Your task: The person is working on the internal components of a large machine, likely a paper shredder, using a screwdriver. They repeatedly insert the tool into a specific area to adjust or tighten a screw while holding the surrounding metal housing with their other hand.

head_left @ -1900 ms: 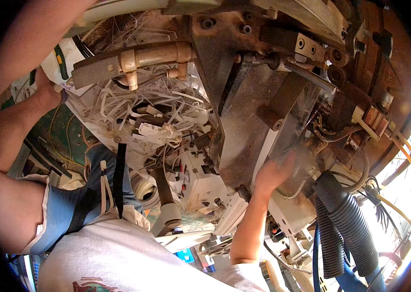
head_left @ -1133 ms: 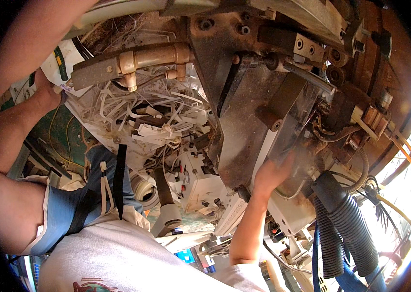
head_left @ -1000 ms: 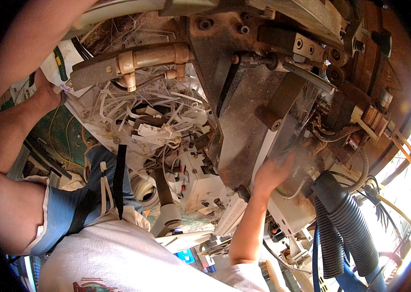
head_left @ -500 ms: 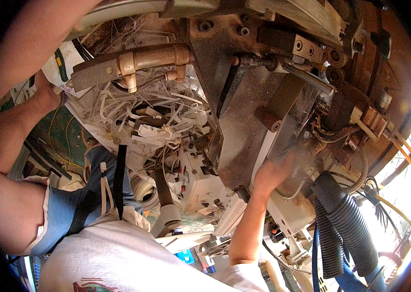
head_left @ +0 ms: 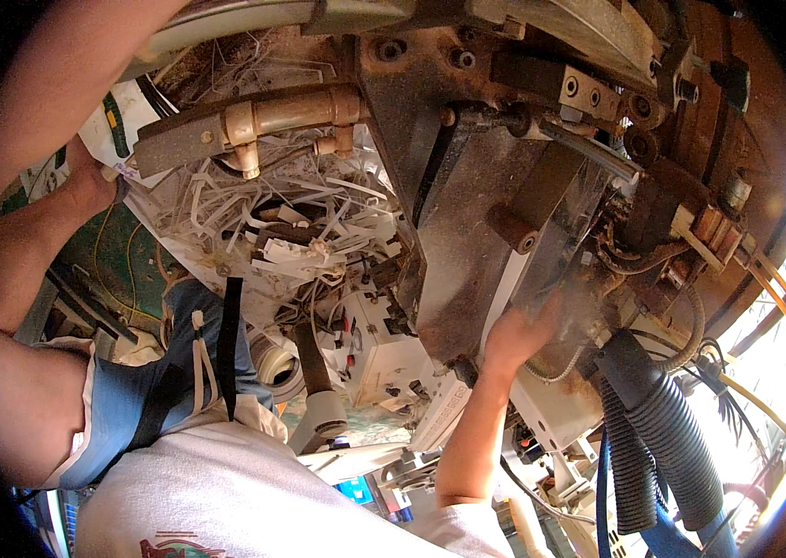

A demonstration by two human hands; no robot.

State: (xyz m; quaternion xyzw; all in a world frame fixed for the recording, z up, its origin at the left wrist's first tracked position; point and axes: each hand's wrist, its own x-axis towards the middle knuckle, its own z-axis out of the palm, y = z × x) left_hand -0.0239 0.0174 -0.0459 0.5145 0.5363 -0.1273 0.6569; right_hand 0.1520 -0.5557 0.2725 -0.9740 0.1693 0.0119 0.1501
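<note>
My right hand (head_left: 515, 337) reaches up against the lower part of a rusty, dusty metal machine housing (head_left: 453, 246). It lies beside a pale straight strip (head_left: 507, 286) along the housing's edge. Its fingertips fade into a hazy, blurred patch, so how they are bent and whether they grip anything is hidden. My left forearm (head_left: 67, 102) crosses the upper left corner and runs out past the top edge; the left hand itself is out of the picture. Above the right hand, a metal cylinder (head_left: 525, 234) and a steel rod (head_left: 593, 152) stick out of the housing.
A copper-coloured pipe fitting (head_left: 286, 110) hangs over a heap of pale plastic strips and scraps (head_left: 328, 223). Black corrugated hoses (head_left: 662, 418) hang at the right, near yellow cables (head_left: 774, 293). A bent bare leg (head_left: 16, 256) is at the left, with a white box (head_left: 379, 344) low in the middle.
</note>
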